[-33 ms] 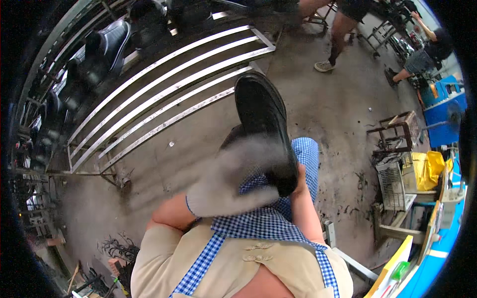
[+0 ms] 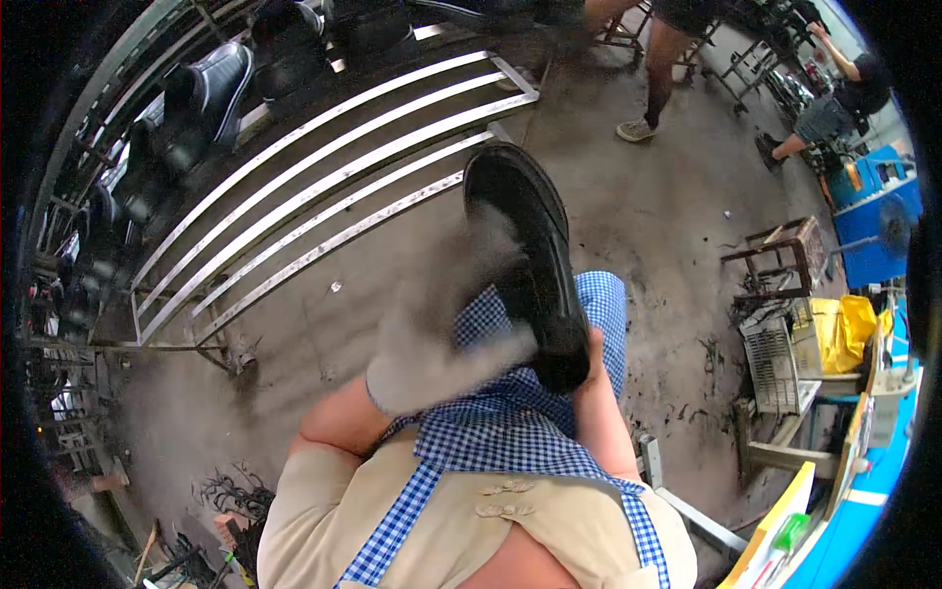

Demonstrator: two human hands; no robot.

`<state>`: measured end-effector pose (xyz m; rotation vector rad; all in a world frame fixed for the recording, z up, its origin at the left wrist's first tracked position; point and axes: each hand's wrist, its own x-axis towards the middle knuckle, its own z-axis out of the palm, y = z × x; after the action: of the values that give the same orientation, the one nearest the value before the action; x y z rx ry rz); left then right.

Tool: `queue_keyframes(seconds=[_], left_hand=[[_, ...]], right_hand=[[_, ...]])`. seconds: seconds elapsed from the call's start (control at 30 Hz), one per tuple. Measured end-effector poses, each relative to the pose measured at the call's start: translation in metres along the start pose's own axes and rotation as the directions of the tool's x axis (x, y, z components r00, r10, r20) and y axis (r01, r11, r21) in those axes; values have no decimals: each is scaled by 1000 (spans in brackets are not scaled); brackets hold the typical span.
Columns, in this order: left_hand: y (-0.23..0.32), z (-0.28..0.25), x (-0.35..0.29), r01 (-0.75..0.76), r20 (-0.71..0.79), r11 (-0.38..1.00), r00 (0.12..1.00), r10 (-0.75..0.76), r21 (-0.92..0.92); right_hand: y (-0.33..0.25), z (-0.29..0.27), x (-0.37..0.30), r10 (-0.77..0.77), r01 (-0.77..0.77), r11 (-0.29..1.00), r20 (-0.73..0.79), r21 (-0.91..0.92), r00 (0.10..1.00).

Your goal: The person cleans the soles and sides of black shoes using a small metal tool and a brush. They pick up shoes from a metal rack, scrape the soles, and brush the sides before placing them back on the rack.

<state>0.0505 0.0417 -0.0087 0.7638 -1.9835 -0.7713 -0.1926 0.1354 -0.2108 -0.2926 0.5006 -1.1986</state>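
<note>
Shoe work is under way on the person's lap: a black leather shoe (image 2: 525, 255) lies sole-down along the blue-and-white checked apron (image 2: 510, 422), toe pointing away toward the metal rack (image 2: 314, 187) on the floor. The right hand (image 2: 589, 358) cups the heel end from the outer side, its grip closed on the shoe to steady it. The left hand (image 2: 442, 344), in a grey glove or wrapped in a grey cloth, is smeared by motion across the near flank of the shoe; it touches the leather, but whether its grip is clenched or loose I cannot tell through the blur. Judging by the shine on the toe and upper, the front of the shoe looks largely buffed, while the side under the blurred hand seems to be the part in progress; the far side and heel cannot be judged. More dark shoes (image 2: 206, 88) sit on the rack's upper left, their finish too small to read.
</note>
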Motion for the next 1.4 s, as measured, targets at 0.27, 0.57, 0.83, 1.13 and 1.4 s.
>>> queue_keyframes(seconds=[0.27, 0.57, 0.83, 1.13, 1.4], left_hand=[[-35, 23, 19, 318, -8, 745, 917, -398, -587], [-16, 22, 32, 250, 329, 899, 936, -128, -360], [-15, 33, 28, 205, 331, 882, 942, -59, -425], [-10, 30, 23, 268, 309, 862, 941, -139, -430], [-6, 24, 22, 292, 310, 880, 934, -178, -375]], right_hand=[[-21, -20, 4, -43, -186, 689, -295, -700, 955], [-127, 143, -11, -470, 619, -109, 589, -778, 658], [-147, 181, -28, -236, 399, -547, 594, -735, 769], [-121, 173, -48, -250, 354, -531, 541, -770, 803], [-122, 169, -46, -255, 419, -456, 567, -785, 783]])
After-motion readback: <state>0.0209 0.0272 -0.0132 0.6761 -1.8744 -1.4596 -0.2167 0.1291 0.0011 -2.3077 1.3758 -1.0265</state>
